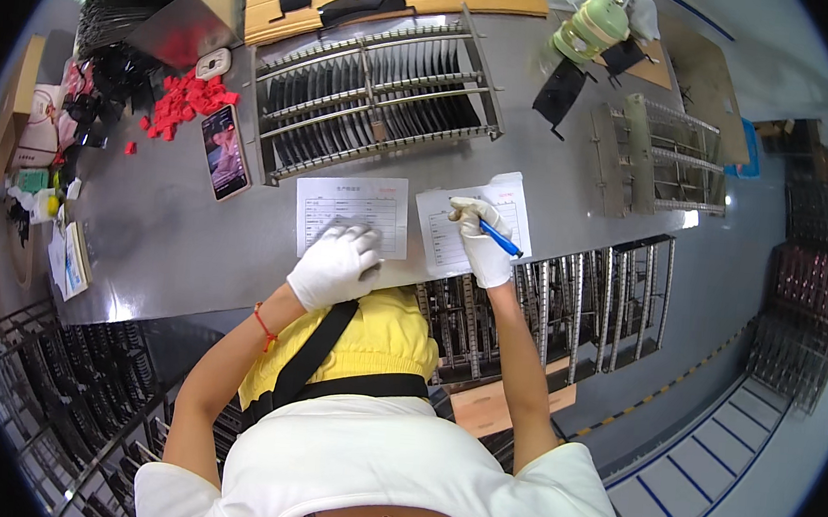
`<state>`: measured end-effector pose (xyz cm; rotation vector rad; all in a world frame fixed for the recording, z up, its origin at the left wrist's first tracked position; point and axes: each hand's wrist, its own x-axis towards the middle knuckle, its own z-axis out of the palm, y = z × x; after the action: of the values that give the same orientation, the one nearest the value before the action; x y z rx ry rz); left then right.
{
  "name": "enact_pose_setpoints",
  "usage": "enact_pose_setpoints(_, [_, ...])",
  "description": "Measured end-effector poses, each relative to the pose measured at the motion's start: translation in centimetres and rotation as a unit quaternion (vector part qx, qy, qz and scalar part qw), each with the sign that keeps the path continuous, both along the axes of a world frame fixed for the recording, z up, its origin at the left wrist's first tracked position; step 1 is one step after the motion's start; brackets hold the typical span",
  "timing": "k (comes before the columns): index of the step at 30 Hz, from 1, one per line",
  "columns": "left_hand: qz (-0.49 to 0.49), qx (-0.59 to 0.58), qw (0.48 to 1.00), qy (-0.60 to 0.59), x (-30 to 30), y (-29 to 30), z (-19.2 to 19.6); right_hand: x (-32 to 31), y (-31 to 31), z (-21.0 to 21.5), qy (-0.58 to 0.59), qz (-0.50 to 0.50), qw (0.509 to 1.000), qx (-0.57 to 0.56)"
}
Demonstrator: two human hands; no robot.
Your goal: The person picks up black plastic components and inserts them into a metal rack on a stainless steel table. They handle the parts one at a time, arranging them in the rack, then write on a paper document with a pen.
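Note:
My left hand (338, 264), in a white glove with greyed fingertips, rests on the lower part of a printed form (359, 194). Its fingers are slightly bent and apart, holding nothing. Over a second printed form (439, 246) to the right, my gloved right hand (483, 245) is closed around a blue pen (500, 238). The pen slants across that hand, its blue end toward the lower right; its writing tip is hard to make out. Both sheets lie near the table's front edge, the right one tilted.
A metal rack (372, 109) of dark curved pieces stands beyond the forms. Left of it lie a lit phone (225, 151) and red bits (188, 103). A green jug (593, 28), loose black pieces (558, 97) and another rack (670, 162) occupy the right. More racks (566, 300) stand below the front edge.

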<state>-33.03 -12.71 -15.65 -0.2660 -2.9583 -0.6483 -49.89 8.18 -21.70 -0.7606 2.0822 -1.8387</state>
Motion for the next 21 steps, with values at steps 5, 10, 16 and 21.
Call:
enact_pose_setpoints(5, [-0.054, -0.016, 0.998, -0.041, -2.1, 1.7, -1.1, 0.6, -2.1, -1.5, -0.006, -0.105, 0.989, 0.1])
enact_pose_setpoints(10, [-0.047, -0.036, 0.995, -0.083, -3.8, 3.6, -1.9, 0.0, -2.9, -1.2, -0.205, -0.115, 0.971, -0.035])
enact_pose_setpoints(16, [-0.014, -0.031, 0.994, -0.106, -4.3, 4.3, -2.3, -1.0, -3.1, -2.8, 0.106, -0.091, 0.988, 0.067])
enact_pose_setpoints(21, [-0.003, -0.039, 0.996, -0.08, -4.4, 4.7, -2.9, -0.9, -3.0, -3.7, 0.073, -0.085, 0.992, 0.049])
